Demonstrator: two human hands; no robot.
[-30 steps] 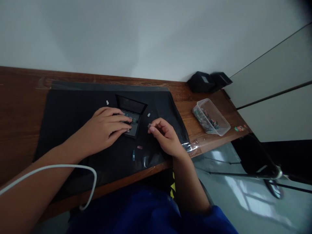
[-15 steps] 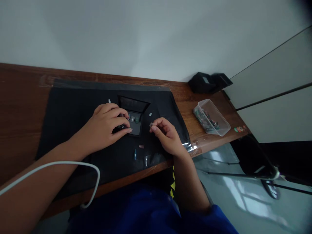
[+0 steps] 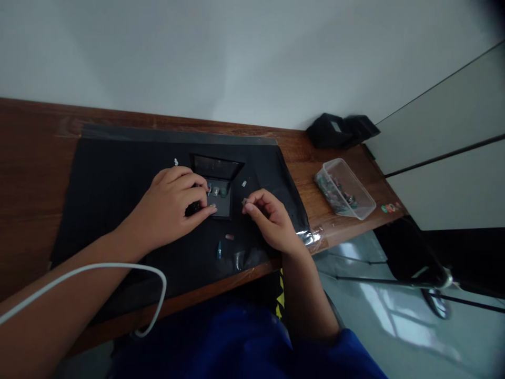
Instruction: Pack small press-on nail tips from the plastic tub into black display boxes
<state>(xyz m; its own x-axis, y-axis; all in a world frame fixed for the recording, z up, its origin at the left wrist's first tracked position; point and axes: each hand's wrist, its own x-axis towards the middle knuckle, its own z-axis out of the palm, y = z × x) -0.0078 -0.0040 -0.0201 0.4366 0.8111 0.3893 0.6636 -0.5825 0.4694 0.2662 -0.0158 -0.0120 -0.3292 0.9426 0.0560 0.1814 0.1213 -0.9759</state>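
Note:
A black hinged case point(image 3: 221, 208) lies on the black mat with its lid point(image 3: 218, 167) raised. Inside it is a row of small false nails point(image 3: 223, 192), some hidden by my fingers. My left hand point(image 3: 173, 205) reaches over the case's left side, thumb and fingers spread, the thumb tip over the case floor. To the right of the case, my right hand point(image 3: 270, 216) pinches a small greyish false nail point(image 3: 244, 201) between thumb and index finger. On the mat lie a pointed blue false nail point(image 3: 219, 250), a pinkish one point(image 3: 229, 237) and a pale one point(image 3: 244, 183).
A clear plastic box point(image 3: 345, 189) of small bagged pieces stands on the wooden table point(image 3: 300, 163) at right. Black bins point(image 3: 329, 130) are behind it, and coloured round stickers point(image 3: 390, 208) beside it. A white cable point(image 3: 98, 266) crosses my left forearm. A small white piece point(image 3: 176, 162) lies beyond my left hand.
My left thumb and fingers have spread slightly further apart over the case. My right hand keeps its pinch in nearly the same place. The view has shifted a little.

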